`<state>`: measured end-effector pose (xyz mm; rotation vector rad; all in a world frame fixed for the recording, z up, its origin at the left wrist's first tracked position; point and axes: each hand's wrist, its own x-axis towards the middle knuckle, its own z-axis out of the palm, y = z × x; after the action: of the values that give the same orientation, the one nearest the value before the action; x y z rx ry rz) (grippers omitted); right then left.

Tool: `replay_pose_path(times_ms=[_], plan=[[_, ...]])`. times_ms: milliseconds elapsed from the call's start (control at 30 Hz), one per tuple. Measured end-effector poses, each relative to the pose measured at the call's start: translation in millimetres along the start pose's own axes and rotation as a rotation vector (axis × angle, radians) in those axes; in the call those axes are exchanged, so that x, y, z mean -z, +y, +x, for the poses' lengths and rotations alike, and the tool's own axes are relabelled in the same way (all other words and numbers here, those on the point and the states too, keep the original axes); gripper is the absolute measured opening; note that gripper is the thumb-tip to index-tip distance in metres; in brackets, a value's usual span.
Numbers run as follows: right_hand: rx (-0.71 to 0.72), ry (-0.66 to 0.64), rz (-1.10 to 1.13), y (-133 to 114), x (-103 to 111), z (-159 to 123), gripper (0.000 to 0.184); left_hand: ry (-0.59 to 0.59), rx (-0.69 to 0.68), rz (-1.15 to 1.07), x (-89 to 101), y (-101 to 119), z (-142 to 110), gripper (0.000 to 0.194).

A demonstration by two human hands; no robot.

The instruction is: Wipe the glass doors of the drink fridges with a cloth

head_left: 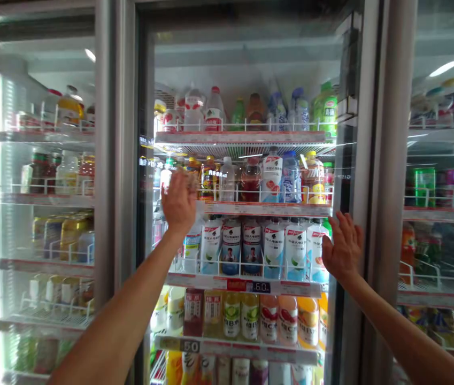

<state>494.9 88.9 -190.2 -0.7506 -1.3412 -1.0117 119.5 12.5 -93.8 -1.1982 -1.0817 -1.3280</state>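
Observation:
My left hand (179, 202) is raised in front of the closed glass door (243, 64) of a drinks fridge, at the height of the second shelf. Its fingers point up but are smeared. A blurred pale patch beside the fingertips could be a reflection or something held; I cannot tell which. Farther right, my right hand (344, 247) is open, fingers spread, at the door's right edge by the metal frame (371, 160). Whether either palm touches the glass is unclear. Behind the glass, white-labelled bottles (252, 248) stand in a row between my hands.
More glass-fronted fridge sections flank this one, with cans (72, 235) on the left and a green can (424, 186) on the right. Vitamin-drink bottles (269, 319) line a lower shelf. A metal upright (108, 160) separates the left section. Reflections lie across the glass.

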Motion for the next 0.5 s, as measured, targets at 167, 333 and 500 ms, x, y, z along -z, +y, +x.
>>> replay_pose_path(times_ms=[167,333,500], plan=[[0.012,-0.016,0.02,0,1,0,0.051,-0.052,-0.08,-0.018,0.1,30,-37,0.045],[0.026,-0.005,-0.005,1,2,0,0.051,-0.26,-0.516,-0.07,-1.2,48,-74,0.039],[0.028,0.01,-0.007,0,1,1,0.05,0.061,0.211,0.14,15.2,-16,-64,0.047]])
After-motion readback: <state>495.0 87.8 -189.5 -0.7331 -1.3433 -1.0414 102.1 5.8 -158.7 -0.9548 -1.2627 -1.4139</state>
